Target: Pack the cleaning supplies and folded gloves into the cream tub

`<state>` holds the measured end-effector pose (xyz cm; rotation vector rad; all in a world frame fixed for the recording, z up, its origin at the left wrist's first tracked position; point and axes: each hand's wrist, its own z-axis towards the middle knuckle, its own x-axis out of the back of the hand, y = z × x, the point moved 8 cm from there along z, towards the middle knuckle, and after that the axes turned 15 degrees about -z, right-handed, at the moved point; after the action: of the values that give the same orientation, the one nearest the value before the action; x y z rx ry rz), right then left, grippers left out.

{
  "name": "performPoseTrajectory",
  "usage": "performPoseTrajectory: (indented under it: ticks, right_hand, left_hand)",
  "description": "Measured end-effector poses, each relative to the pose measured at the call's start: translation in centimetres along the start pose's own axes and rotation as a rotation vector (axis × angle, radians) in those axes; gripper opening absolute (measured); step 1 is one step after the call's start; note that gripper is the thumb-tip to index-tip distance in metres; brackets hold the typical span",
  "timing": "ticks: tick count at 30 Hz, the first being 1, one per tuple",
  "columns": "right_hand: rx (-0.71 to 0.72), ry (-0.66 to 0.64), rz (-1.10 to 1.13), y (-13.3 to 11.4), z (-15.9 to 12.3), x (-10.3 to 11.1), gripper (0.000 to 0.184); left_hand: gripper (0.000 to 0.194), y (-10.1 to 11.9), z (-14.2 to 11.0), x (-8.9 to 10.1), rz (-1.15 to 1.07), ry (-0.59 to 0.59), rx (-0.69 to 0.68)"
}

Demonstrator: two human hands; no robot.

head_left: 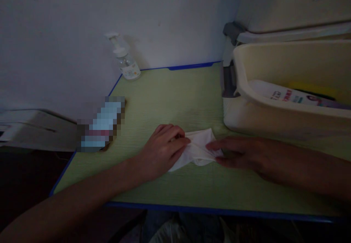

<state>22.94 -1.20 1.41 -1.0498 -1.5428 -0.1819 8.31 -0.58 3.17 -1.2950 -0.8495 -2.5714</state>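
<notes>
A thin white tissue or cloth [201,146], creased and partly folded, lies on the green tabletop. My left hand [164,148] is closed on its left part, with curled fingers and the thumb on top. At its right end, the fingers and thumb of my right hand [244,153] close around the gathered edge. Between the two hands the white material shows wrinkles, and a lower fold bulges toward me. Some of its left side is hidden under my left hand.
A green table [175,100] with blue edging stands against the wall. On its left lies a blurred-out phone [102,124]; a clear pump bottle [130,67] stands at the back left. A cream bin [233,115] at right holds a white tube [276,93] and something yellow [315,89].
</notes>
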Motion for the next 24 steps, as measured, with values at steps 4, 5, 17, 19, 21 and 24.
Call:
performPoseTrajectory:
  ticks: [4,5,17,19,21,24]
  right_hand:
    - [0.119,0.021,-0.102,-0.6,-0.3,-0.2,0.043]
    - [0.129,0.032,-0.121,-0.6,-0.4,-0.2,0.047]
    - [0.212,0.116,-0.27,-2.1,-0.1,1.3,0.056]
    - [0.211,0.115,-0.295,-2.3,0.1,1.4,0.056]
    - [0.211,0.12,-0.301,-2.3,0.2,1.5,0.055]
    - [0.229,0.129,-0.294,-2.4,0.2,1.5,0.054]
  left_hand:
    - [0.013,-0.6,0.0,-0.1,-0.03,-0.009,0.086]
    - [0.012,-0.7,0.0,-0.2,-0.039,-0.014,0.113]
    - [0.006,-2.1,-0.1,-0.3,-0.204,0.018,0.284]
    - [0.007,-2.1,0.0,-0.2,-0.216,0.026,0.286]
    - [0.008,-2.0,0.0,-0.2,-0.221,0.032,0.283]
    - [0.008,-1.9,0.0,-0.1,-0.222,0.052,0.276]
